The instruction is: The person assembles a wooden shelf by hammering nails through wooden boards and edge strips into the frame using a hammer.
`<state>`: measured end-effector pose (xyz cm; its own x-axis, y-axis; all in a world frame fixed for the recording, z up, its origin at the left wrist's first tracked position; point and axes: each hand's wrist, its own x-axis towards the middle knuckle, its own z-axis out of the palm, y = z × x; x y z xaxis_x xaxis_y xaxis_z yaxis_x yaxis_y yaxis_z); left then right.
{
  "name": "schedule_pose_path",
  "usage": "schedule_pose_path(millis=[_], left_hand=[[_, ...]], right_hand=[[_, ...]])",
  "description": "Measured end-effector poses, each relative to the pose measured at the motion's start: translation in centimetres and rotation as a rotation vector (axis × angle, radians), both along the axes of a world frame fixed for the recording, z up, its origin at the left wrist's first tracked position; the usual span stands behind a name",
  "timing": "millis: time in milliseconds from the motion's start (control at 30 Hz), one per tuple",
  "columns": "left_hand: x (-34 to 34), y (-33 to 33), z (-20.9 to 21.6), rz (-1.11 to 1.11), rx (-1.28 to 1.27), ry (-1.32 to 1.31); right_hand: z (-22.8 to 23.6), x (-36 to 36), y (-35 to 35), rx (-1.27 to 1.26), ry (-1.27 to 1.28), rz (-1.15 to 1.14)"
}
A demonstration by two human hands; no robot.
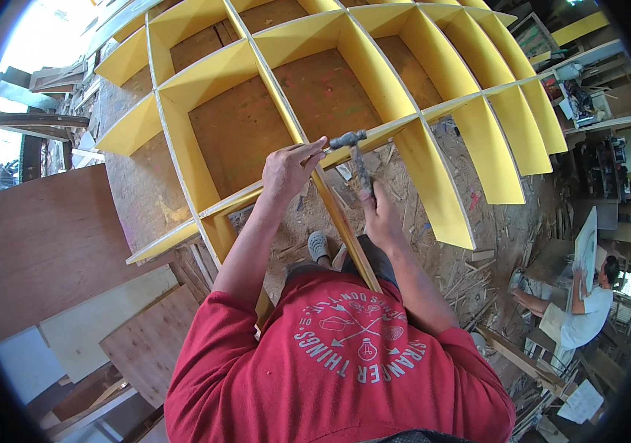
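A large yellow lattice of interlocking wooden boards [374,74] spreads out in front of me. My left hand [290,171] rests at a joint where two boards cross. Its fingertips are pinched together over the board edge; what they hold, if anything, is too small to make out. My right hand [383,218] grips the lower part of a hammer's [362,171] worn handle. The hammer's metal head is right beside my left fingertips, just over the joint. One long board [341,221] of the lattice runs from this joint toward my body.
Wood scraps [471,277] and sawdust litter the floor around my feet. Plywood sheets [42,236] lie to the left. At the right a co-worker [585,314] handles a pale board. Shelves with tools and clutter [589,103] stand at the far right.
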<state>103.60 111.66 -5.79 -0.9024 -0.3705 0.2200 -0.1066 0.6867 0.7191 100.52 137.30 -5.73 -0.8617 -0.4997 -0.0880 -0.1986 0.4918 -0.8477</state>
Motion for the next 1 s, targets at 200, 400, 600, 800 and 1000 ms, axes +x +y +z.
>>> schedule_pose_path(millis=[200, 400, 600, 800, 1000], left_hand=[[0.0, 0.1, 0.2, 0.002, -0.01, 0.027], [0.2, -0.1, 0.0, 0.001, -0.012, -0.008], [-0.2, -0.1, 0.6, 0.01, -0.027, -0.056], [-0.2, -1.0, 0.6, 0.032, 0.125, 0.054], [1.5, -3.4, 0.5, 0.069, 0.039, -0.129]], right_hand=[[0.8, -0.4, -0.6, -0.142, -0.05, -0.171], [1.2, -0.1, -0.5, -0.044, -0.1, -0.057], [-0.7, 0.2, -0.2, -0.026, 0.084, -0.03], [2.7, -0.9, 0.3, -0.288, -0.274, -0.3], [2.1, -0.9, 1.0, -0.423, -0.296, -0.33]])
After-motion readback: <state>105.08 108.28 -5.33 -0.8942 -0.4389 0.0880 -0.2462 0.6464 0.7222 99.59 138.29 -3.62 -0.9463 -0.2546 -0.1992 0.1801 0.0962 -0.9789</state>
